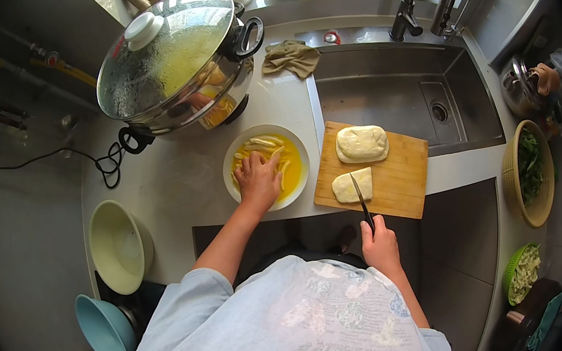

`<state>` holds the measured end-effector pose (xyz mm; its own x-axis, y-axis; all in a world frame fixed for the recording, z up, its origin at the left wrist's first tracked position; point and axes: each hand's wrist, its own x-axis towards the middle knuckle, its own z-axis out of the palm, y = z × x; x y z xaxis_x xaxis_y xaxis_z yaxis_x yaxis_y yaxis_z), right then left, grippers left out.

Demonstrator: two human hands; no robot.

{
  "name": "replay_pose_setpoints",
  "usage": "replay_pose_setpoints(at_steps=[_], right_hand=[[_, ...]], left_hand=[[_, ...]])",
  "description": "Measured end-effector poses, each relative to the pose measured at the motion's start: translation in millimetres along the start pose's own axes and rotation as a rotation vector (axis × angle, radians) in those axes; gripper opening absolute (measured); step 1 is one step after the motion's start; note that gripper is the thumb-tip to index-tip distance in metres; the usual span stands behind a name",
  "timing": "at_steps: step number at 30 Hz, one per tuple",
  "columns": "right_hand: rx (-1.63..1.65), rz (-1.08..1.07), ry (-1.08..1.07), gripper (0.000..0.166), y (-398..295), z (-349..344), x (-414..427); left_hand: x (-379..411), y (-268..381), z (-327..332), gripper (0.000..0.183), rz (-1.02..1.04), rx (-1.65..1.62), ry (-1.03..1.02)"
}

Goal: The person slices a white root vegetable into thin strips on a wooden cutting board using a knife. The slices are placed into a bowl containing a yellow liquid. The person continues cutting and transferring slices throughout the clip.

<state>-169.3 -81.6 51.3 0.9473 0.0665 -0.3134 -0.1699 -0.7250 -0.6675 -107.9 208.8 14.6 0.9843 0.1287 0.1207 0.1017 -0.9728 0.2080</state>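
Note:
My left hand (259, 177) reaches into a white plate (300, 146), fingers down among pale dough strips (266, 140) lying in yellow liquid that looks like oil. Whether the fingers grip a strip is hidden by the hand. In my right hand (381, 245) is a knife (358, 191) with a black handle. Its blade lies over the smaller flat piece of dough (342, 188), near that piece's right part. A thicker slab of dough (362, 143) sits behind it. Both rest on a wooden cutting board (404, 179), which overlaps the sink's front-left corner.
A steaming lidded pot (195, 41) stands behind the plate. Right of it are a crumpled cloth (292, 58) and a steel sink (382, 84) with a faucet (407, 15). Bowls (116, 246) stand left; baskets of greens (530, 171) and chopped vegetables (526, 274) stand right.

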Motion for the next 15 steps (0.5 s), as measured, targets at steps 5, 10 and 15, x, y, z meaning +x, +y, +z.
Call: replay_pose_setpoints(at_steps=[5,10,15], right_hand=[[0.006,-0.001,-0.005,0.029,0,0,1],[-0.011,0.016,-0.015,0.03,3,1,2],[-0.012,0.021,-0.017,0.03,4,1,1]], left_hand=[[18,-9,8,0.054,-0.053,0.045,0.047],[41,-20,7,0.036,-0.04,0.092,0.024],[57,-33,13,0.023,-0.05,0.082,-0.03]])
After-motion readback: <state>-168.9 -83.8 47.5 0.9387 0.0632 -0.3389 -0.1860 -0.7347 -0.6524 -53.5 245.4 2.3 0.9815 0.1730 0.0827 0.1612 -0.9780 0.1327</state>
